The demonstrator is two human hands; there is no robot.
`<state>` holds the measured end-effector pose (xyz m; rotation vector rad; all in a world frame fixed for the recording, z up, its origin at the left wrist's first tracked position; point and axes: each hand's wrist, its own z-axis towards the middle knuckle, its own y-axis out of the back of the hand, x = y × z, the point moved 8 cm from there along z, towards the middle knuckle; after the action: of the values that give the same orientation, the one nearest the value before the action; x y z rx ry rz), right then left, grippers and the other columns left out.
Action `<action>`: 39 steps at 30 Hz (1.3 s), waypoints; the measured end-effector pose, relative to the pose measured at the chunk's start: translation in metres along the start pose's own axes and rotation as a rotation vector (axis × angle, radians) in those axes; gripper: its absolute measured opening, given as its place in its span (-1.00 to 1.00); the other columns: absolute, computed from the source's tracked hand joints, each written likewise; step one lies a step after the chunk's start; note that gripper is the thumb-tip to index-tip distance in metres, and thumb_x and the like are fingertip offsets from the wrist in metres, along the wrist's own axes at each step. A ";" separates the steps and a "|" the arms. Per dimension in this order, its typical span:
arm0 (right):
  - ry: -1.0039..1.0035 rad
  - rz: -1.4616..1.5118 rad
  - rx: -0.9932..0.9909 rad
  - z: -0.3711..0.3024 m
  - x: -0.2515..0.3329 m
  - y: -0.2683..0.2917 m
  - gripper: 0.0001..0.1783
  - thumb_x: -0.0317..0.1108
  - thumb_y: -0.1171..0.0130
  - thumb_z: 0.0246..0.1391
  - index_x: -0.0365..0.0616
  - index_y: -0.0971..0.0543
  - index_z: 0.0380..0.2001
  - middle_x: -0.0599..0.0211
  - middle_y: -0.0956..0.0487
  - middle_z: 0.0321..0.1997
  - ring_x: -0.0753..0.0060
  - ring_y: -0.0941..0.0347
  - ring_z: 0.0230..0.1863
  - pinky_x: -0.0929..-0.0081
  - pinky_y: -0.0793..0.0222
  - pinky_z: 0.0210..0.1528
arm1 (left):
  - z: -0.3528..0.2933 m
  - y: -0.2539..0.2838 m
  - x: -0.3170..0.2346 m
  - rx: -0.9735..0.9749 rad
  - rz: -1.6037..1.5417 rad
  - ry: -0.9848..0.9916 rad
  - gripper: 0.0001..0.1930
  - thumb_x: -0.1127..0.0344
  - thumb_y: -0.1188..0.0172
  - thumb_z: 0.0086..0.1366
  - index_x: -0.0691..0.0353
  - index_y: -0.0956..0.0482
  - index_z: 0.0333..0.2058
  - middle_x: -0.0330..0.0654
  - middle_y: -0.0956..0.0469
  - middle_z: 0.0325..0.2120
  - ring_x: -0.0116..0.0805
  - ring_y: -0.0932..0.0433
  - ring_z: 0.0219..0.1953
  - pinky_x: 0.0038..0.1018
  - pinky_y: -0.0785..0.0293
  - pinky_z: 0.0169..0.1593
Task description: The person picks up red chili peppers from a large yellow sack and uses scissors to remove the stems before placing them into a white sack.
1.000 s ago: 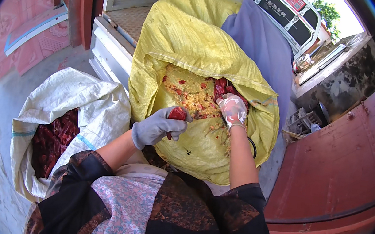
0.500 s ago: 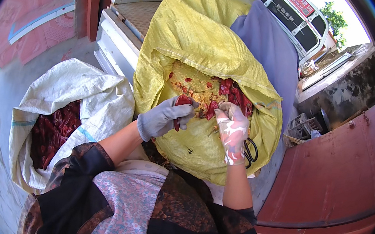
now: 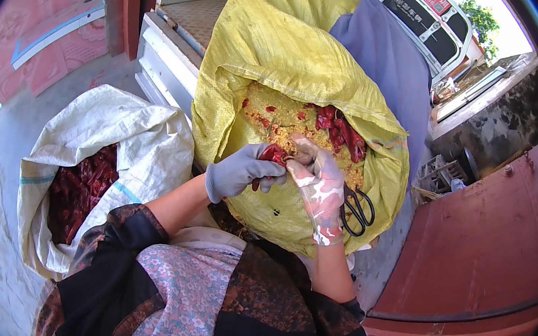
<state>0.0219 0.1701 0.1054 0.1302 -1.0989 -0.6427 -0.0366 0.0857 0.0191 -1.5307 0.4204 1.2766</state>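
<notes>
My left hand (image 3: 241, 172), in a grey glove, is closed round dried red chilies (image 3: 273, 154) held above the yellow woven sack (image 3: 276, 218). My right hand (image 3: 319, 181) wears a pink and white camouflage glove. Its thumb and fingers are closed at the end of the chili beside the left fingertips. Black-handled scissors (image 3: 359, 214) are next to my right wrist; their blades are hidden. More dried red chilies (image 3: 342, 135) lie on the sack's right side, among yellow seeds (image 3: 278, 105) and red scraps.
A white woven sack (image 3: 154, 136) full of dark red chilies (image 3: 84, 188) stands at left. Behind the yellow sack are a truck bed (image 3: 194, 12) and a blue-grey cloth (image 3: 386, 54). A red metal door (image 3: 475, 256) stands at right.
My right hand has moved left and in to meet the left hand at the chili. A red piece near its fingers no longer shows there. More of the scissors is visible.
</notes>
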 end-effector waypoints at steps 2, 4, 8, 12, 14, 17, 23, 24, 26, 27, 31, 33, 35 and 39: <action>0.129 -0.113 0.059 0.001 0.013 -0.005 -0.68 -0.57 -0.24 -0.13 -0.15 -0.56 -0.21 0.29 -0.55 -0.38 0.48 -0.48 -0.36 0.59 -0.41 -0.34 | -0.002 -0.002 -0.004 -0.017 0.038 0.003 -0.89 0.34 -0.11 0.14 0.24 -0.44 -0.41 -0.29 -0.40 -0.62 -0.57 -0.32 -0.63 -0.63 -0.23 -0.51; 0.363 -0.256 0.069 0.003 0.025 -0.008 -0.68 -0.53 -0.27 -0.16 -0.10 -0.57 -0.23 0.27 -0.55 -0.39 0.39 -0.48 -0.37 0.54 -0.41 -0.35 | -0.003 -0.003 -0.008 -0.010 0.067 -0.018 -0.88 0.30 -0.12 0.15 0.22 -0.46 -0.44 -0.31 -0.43 -0.63 -0.59 -0.35 -0.63 -0.66 -0.22 -0.53; 0.445 -0.449 0.068 -0.003 0.029 -0.012 -0.72 -0.50 -0.30 -0.20 -0.10 -0.59 -0.30 0.28 -0.55 -0.38 0.33 -0.49 -0.38 0.48 -0.41 -0.35 | -0.004 -0.002 -0.005 -0.014 0.087 -0.026 -0.88 0.31 -0.12 0.15 0.22 -0.44 -0.46 -0.32 -0.40 -0.64 -0.60 -0.31 -0.65 -0.65 -0.20 -0.55; 0.547 -0.475 -0.043 -0.009 0.039 -0.007 -0.77 -0.52 -0.27 -0.20 -0.13 -0.59 -0.35 0.26 -0.55 -0.42 0.28 -0.49 -0.45 0.46 -0.40 -0.43 | -0.004 -0.009 -0.008 -0.004 0.110 -0.017 -0.88 0.32 -0.11 0.15 0.21 -0.41 -0.48 -0.34 -0.36 -0.67 -0.61 -0.27 -0.67 -0.66 -0.14 -0.58; 0.396 -0.332 -0.118 -0.009 0.027 0.001 -0.76 -0.53 -0.27 -0.19 -0.09 -0.59 -0.35 0.28 -0.55 -0.42 0.31 -0.50 -0.47 0.51 -0.40 -0.45 | -0.005 -0.016 -0.013 -0.003 0.091 -0.020 -0.88 0.32 -0.10 0.15 0.20 -0.40 -0.49 -0.35 -0.34 -0.68 -0.61 -0.25 -0.68 -0.66 -0.11 -0.59; 0.388 -0.191 -0.205 -0.012 0.019 -0.002 -0.87 -0.54 -0.23 -0.12 -0.18 -0.55 -0.40 0.29 -0.56 -0.45 0.49 -0.48 -0.52 0.58 -0.36 -0.51 | -0.008 -0.023 -0.017 0.032 0.001 -0.078 -0.90 0.35 -0.08 0.15 0.21 -0.40 -0.49 -0.36 -0.31 -0.70 -0.64 -0.20 -0.69 -0.67 -0.08 -0.61; -0.390 0.852 -0.124 -0.018 -0.048 -0.020 -0.87 -0.50 -0.14 -0.03 -0.22 -0.51 -0.34 0.24 -0.58 -0.35 0.63 -0.33 -0.64 0.72 -0.23 -0.61 | -0.007 -0.016 -0.012 0.078 0.033 -0.136 -0.93 0.43 -0.04 0.13 0.22 -0.34 -0.48 -0.37 -0.26 -0.72 -0.64 -0.13 -0.71 -0.64 -0.01 -0.62; -0.472 1.010 -0.085 -0.021 -0.049 -0.025 -0.85 -0.49 -0.12 -0.02 -0.22 -0.51 -0.31 0.23 -0.59 -0.33 0.65 -0.32 -0.65 0.74 -0.21 -0.62 | -0.007 -0.014 -0.011 0.087 0.055 -0.135 -0.94 0.43 -0.04 0.13 0.24 -0.35 -0.47 -0.37 -0.25 -0.72 -0.64 -0.12 -0.71 -0.65 0.00 -0.62; -0.570 0.967 -0.165 -0.023 -0.054 -0.025 -0.85 -0.44 -0.07 0.02 -0.23 -0.48 -0.31 0.17 -0.59 -0.27 0.72 -0.27 -0.67 0.75 -0.17 -0.68 | -0.009 -0.018 -0.009 0.095 0.068 -0.128 -0.94 0.43 -0.05 0.12 0.26 -0.36 -0.45 -0.37 -0.25 -0.72 -0.64 -0.11 -0.71 -0.65 0.00 -0.62; -0.604 0.940 -0.225 -0.022 -0.052 -0.026 -0.86 -0.43 -0.07 0.02 -0.23 -0.48 -0.32 0.18 -0.59 -0.28 0.75 -0.26 -0.67 0.75 -0.15 -0.70 | -0.011 -0.024 -0.006 0.094 0.061 -0.123 -0.94 0.43 -0.04 0.12 0.27 -0.37 -0.44 -0.37 -0.25 -0.72 -0.65 -0.11 -0.71 -0.64 0.00 -0.62; -0.554 0.830 -0.084 -0.014 -0.058 -0.007 -0.82 -0.43 -0.07 0.03 -0.27 -0.49 -0.27 0.28 -0.60 -0.33 0.73 -0.32 -0.63 0.76 -0.17 -0.69 | -0.007 -0.011 -0.003 0.071 -0.076 -0.159 -0.91 0.41 -0.06 0.14 0.26 -0.41 -0.37 -0.36 -0.23 -0.73 -0.61 -0.10 -0.72 -0.63 0.00 -0.63; -0.472 0.580 -0.006 -0.013 -0.057 0.000 -0.82 -0.39 -0.09 0.04 -0.26 -0.52 -0.29 0.32 -0.60 -0.38 0.68 -0.36 -0.60 0.73 -0.21 -0.63 | -0.005 -0.006 -0.004 0.081 -0.086 -0.172 -0.90 0.38 -0.06 0.16 0.24 -0.40 -0.35 -0.35 -0.21 -0.74 -0.59 -0.10 -0.73 -0.60 0.00 -0.65; -0.428 0.105 0.115 -0.020 -0.050 0.006 -0.84 -0.34 -0.12 0.05 -0.21 -0.55 -0.36 0.33 -0.60 -0.43 0.58 -0.40 -0.58 0.65 -0.28 -0.55 | -0.004 -0.005 -0.002 0.087 -0.102 -0.154 -0.89 0.37 -0.05 0.16 0.25 -0.41 -0.34 -0.34 -0.21 -0.75 -0.59 -0.10 -0.73 -0.60 -0.01 -0.65; -0.041 -0.638 0.185 -0.027 -0.036 0.032 -0.90 -0.33 -0.13 -0.01 -0.03 -0.57 -0.39 0.21 -0.57 -0.40 0.15 -0.49 -0.41 0.36 -0.39 -0.28 | -0.009 -0.002 -0.008 0.071 -0.161 -0.097 -0.94 0.41 0.03 0.19 0.24 -0.38 -0.42 -0.31 -0.32 -0.71 -0.60 -0.16 -0.72 -0.65 -0.10 -0.60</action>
<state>0.0482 0.2098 0.0773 0.6479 -1.1572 -1.1124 -0.0336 0.0764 0.0264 -1.4081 0.2714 1.1917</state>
